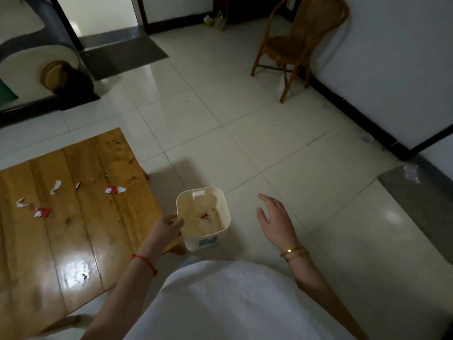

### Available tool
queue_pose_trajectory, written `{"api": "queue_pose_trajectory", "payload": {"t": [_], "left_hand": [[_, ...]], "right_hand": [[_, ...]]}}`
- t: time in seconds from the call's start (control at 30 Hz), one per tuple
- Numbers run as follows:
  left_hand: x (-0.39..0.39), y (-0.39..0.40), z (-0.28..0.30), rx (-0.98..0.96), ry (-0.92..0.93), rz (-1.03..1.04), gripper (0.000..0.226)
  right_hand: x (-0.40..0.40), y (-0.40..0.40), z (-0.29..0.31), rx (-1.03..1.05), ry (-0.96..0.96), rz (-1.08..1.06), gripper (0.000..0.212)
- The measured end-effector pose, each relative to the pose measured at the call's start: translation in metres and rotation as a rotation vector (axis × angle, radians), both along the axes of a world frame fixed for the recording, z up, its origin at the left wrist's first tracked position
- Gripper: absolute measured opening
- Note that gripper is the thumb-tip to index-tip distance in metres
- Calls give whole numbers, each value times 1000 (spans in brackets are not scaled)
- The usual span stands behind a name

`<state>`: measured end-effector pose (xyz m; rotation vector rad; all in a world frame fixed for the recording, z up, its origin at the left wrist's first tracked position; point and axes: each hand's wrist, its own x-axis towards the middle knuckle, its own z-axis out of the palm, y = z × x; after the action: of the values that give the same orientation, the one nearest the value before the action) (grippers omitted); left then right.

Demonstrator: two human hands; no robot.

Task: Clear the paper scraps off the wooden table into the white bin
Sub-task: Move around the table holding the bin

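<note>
A: Grip first — left hand (pixel 169 225) sits at the near-left rim of the square white plastic bin (pixel 221 204), fingers curled at the edge. Touching it, by the look. Whether they pinch the rim or a scrap, I cannot tell.

B: And the right hand (pixel 275 220)?

A: Released. Fingers spread, palm down, hovering over the pale floor tiles (pixel 282 148) just right of the bin. Holds nothing.

B: Why is the bin there?

A: It stands on the floor hard by the corner of the low wooden plank table (pixel 73 229) — my reading is a short carry from tabletop to bin. Likely the left hand is steadying it or dropping something in.

B: Anything in it?

A: Some white and red bits at the bottom (pixel 208 218).

B: So what's left?

A: Five or so torn red-and-white paper scraps (pixel 114 189) lie across the far half of the table, well apart from the bin: one pair (pixel 42 212) farther left, a white curl (pixel 56 187), a thin sliver (pixel 77 187), a small white piece (pixel 21 202). Partly done, I judge.
</note>
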<state>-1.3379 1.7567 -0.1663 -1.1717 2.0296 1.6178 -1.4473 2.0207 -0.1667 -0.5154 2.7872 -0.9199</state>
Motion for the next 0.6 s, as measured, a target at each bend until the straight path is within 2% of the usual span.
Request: {"api": "queue_pose_trajectory", "payload": {"t": [0.3,0.6], "left_hand": [[-89,13,-3,-13,-7,114,37],[-207,-36,-20,-51,-15,229,37]], "right_hand": [[-112,-4,-11,-1,-45,116,39],[-255,-76,-18,13,-36,257,39]]}}
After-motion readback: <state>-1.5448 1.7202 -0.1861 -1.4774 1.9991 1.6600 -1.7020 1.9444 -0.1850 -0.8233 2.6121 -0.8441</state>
